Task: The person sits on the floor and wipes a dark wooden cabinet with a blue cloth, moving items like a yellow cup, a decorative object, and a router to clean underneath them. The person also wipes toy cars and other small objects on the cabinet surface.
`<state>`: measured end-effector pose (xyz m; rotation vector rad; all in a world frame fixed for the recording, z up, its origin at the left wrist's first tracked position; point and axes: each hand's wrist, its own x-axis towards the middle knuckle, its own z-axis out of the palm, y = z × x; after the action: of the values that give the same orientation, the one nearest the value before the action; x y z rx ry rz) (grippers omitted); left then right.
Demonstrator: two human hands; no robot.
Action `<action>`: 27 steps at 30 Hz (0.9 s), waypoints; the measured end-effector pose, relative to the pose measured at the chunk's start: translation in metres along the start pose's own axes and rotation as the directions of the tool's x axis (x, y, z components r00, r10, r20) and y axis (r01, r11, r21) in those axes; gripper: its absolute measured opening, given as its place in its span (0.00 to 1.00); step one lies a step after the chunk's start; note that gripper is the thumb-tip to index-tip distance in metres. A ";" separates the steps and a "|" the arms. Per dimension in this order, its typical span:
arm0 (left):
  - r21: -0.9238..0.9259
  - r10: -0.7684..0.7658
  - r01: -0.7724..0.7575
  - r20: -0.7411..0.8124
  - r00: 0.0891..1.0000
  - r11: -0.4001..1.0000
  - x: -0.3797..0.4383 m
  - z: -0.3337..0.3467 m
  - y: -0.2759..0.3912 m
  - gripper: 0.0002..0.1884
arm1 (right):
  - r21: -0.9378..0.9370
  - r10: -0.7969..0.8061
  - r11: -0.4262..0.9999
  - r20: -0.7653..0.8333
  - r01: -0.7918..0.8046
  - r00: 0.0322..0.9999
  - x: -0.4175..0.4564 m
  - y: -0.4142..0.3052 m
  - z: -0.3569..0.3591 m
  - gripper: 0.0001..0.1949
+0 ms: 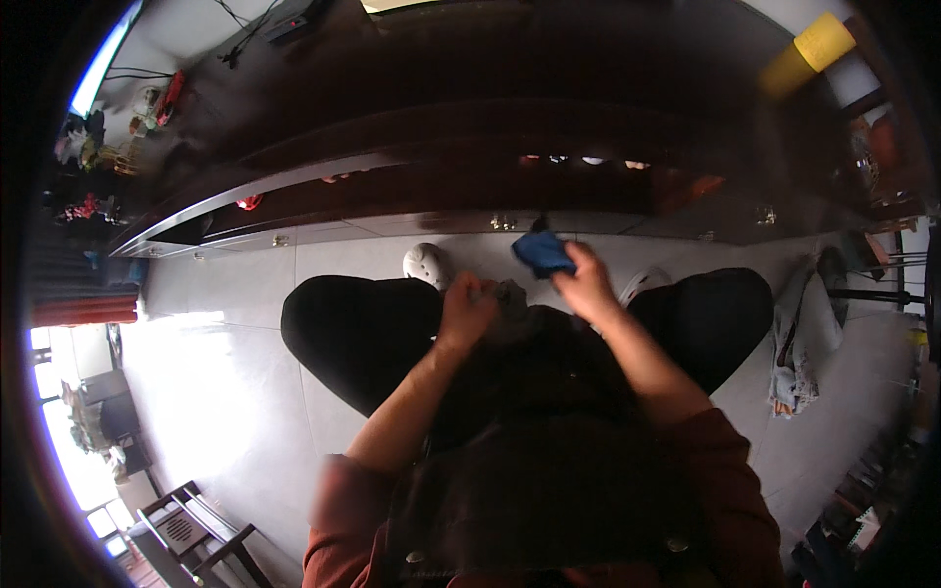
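Note:
My right hand (588, 287) grips a bunched blue cloth (542, 253) just in front of the low dark wooden cabinet (470, 140). Close by, at the lap, my left hand (467, 312) is curled around what looks like a crumpled grey cloth (513, 303). That grey piece is dim and blurred, so its form is hard to make out. Both hands are between my spread knees, over the dark apron (529, 470). Brass handles (503, 221) stick out from the cabinet's lower front, near the blue cloth.
White perforated shoes (426, 264) are on the tiled floor (353, 257). A yellow cylinder (825, 42) stands on the cabinet top at right. Small ornaments (151, 106) and cables fill the left end. A light cloth (798, 345) hangs at right; a wooden chair (195, 533) stands lower left.

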<state>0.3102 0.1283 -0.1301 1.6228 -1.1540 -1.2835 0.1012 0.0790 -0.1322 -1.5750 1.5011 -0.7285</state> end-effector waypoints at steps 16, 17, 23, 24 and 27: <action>0.035 0.185 -0.188 -0.423 0.887 0.982 -0.071 -0.149 0.138 0.10 | -0.467 -0.592 0.615 0.259 0.635 0.763 0.091 -0.086 0.061 0.27; 0.060 0.184 -0.178 -0.501 0.845 0.982 -0.084 -0.163 0.140 0.10 | -0.537 -0.633 0.528 0.268 0.658 0.727 0.097 -0.073 0.069 0.31; -0.099 -0.009 -0.136 -0.838 0.546 0.986 -0.142 -0.229 0.093 0.09 | -0.681 -0.470 0.465 0.352 0.566 0.809 0.104 -0.053 0.120 0.36; -0.103 -0.012 -0.178 -0.892 0.453 0.979 -0.146 -0.234 0.083 0.09 | -0.704 -0.486 0.433 0.344 0.563 0.804 0.110 -0.057 0.134 0.35; -0.147 -0.017 -0.344 -0.935 0.354 0.927 -0.163 -0.243 0.078 0.10 | -0.754 -0.574 0.289 0.357 0.590 0.737 0.130 -0.075 0.180 0.29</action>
<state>0.5182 0.2654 0.0422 1.5223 -0.3037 -0.1878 0.3083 -0.0220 -0.1734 -3.0040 1.2655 -0.3069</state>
